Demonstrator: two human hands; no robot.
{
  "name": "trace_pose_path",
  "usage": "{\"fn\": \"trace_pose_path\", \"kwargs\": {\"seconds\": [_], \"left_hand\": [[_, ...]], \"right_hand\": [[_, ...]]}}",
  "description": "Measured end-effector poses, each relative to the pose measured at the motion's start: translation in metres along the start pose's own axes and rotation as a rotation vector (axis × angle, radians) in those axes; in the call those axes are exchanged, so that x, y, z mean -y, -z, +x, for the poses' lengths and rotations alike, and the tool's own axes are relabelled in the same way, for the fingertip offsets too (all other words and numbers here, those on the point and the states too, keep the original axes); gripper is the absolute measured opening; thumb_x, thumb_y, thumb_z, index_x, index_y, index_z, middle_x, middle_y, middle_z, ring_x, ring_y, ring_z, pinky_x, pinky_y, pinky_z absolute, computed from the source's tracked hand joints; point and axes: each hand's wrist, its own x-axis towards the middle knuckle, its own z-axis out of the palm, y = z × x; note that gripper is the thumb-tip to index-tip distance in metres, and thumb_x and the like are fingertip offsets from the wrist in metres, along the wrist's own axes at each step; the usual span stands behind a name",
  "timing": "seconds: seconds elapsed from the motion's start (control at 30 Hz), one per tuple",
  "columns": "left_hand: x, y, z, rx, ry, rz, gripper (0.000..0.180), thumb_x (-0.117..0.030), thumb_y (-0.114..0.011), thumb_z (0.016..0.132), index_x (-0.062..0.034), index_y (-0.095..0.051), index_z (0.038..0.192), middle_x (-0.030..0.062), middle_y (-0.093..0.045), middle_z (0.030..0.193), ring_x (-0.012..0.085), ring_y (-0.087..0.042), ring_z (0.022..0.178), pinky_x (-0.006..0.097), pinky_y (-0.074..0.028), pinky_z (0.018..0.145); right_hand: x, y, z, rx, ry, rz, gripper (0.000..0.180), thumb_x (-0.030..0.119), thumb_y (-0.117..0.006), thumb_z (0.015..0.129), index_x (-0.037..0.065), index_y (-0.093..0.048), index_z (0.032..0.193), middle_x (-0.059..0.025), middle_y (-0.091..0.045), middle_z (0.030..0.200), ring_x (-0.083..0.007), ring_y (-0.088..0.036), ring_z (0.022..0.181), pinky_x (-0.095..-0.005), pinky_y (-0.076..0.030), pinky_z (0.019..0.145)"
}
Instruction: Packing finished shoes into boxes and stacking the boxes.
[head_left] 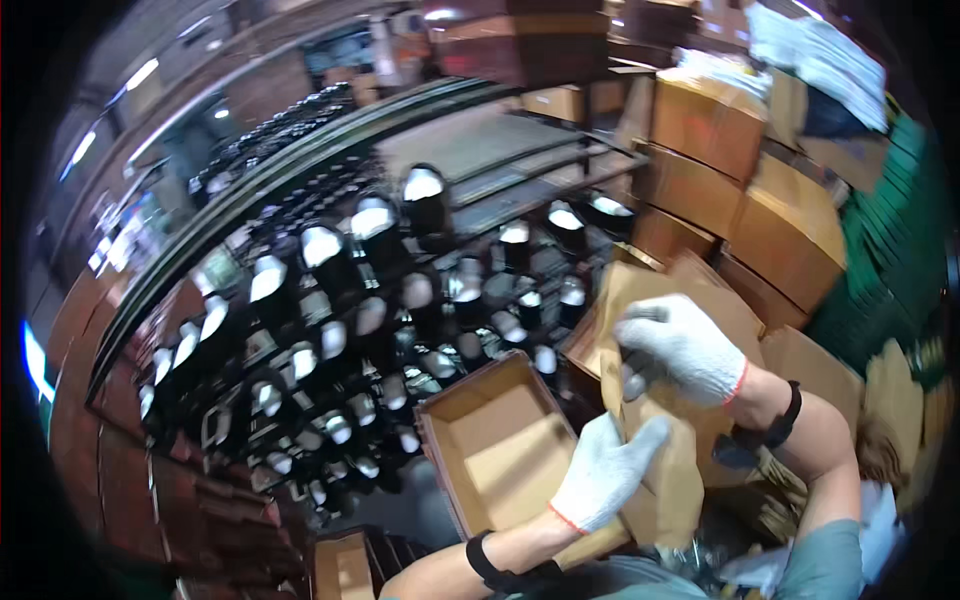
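White knit gloves cover both hands, and a dark band circles each wrist. My left hand [608, 472] grips the lower left edge of a brown paper sheet [668, 465], its thumb stretched along the front. Higher up and to the right, my right hand [680, 350] is closed on the same sheet's upper edge, fingers curled. Whether the sheet is a flat piece or a bag, I cannot tell. Just left of my left hand stands an open cardboard box [505, 440] with a light brown inside; only bare cardboard shows in it.
A dark metal rack [400, 105] with rows of shiny black cylindrical parts [375, 225] fills the left and middle. Sealed cartons [700, 125] are stacked at the far right, beside green netting [880, 230]. Another open box [343, 565] sits at the lower edge.
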Motion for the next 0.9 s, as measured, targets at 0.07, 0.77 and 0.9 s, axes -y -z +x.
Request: {"fn": "trace_pose_path", "kwargs": {"seconds": [0.07, 0.77, 0.9], "left_hand": [[0.009, 0.019, 0.007, -0.115, 0.15, 0.013, 0.04, -0.023, -0.073, 0.107, 0.0061, -0.071, 0.134, 0.0079, -0.077, 0.113, 0.0119, -0.066, 0.104, 0.032, -0.056, 0.091], [0.123, 0.186, -0.132, -0.685, 0.114, -0.271, 0.043, -0.012, -0.07, 0.103, 0.0103, -0.066, 0.14, 0.009, -0.076, 0.117, 0.0156, -0.071, 0.097, 0.035, -0.058, 0.086], [0.115, 0.194, -0.145, -0.818, 0.082, -0.421, 0.051, -0.008, -0.069, 0.1, 0.0085, -0.063, 0.147, 0.0034, -0.071, 0.11, 0.0126, -0.066, 0.095, 0.031, -0.055, 0.085]], "right_hand": [[0.014, -0.029, 0.061, 0.01, 0.223, -0.478, 0.026, 0.026, -0.072, 0.104, 0.001, -0.079, 0.103, -0.0096, -0.078, 0.087, -0.0244, -0.077, 0.08, -0.0353, -0.062, 0.072], [0.127, -0.183, 0.313, -0.046, 0.207, -1.343, 0.086, 0.065, -0.078, 0.08, 0.007, -0.075, 0.143, -0.023, -0.074, 0.145, -0.0376, -0.069, 0.137, -0.0441, -0.054, 0.115], [0.085, -0.119, 0.254, -0.041, 0.266, -0.873, 0.061, 0.05, -0.077, 0.085, -0.005, -0.079, 0.11, -0.0164, -0.078, 0.097, -0.0231, -0.073, 0.088, -0.0347, -0.057, 0.081]]}}
